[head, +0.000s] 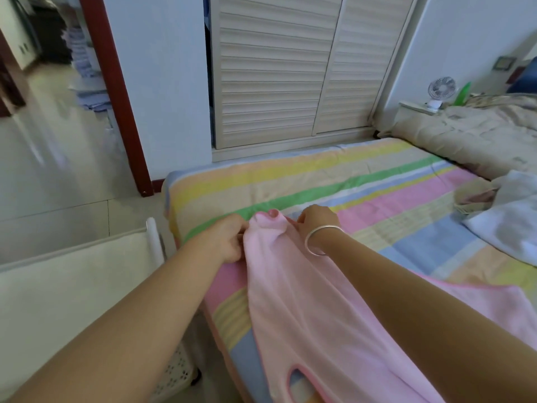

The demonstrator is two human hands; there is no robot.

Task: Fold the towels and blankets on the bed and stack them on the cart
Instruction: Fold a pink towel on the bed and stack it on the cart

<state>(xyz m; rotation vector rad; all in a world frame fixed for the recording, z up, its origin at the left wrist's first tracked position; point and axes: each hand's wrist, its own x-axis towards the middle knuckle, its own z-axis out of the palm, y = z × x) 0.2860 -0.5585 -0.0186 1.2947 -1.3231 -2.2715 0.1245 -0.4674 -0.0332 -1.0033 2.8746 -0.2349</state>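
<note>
Head | both hands pinch pink towel (pixel 305 315) edge | bed (pixel 334 181) beyond

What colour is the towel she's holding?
Pale pink towel, gripped by both hands, seen in the head view.

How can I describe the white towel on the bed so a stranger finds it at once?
Start at the bed with the pastel striped sheet. On its right side, in front of the beige quilt, lies a crumpled white towel. Unlike the pink towel that the left hand and right hand grip, it is white and untouched.
</note>
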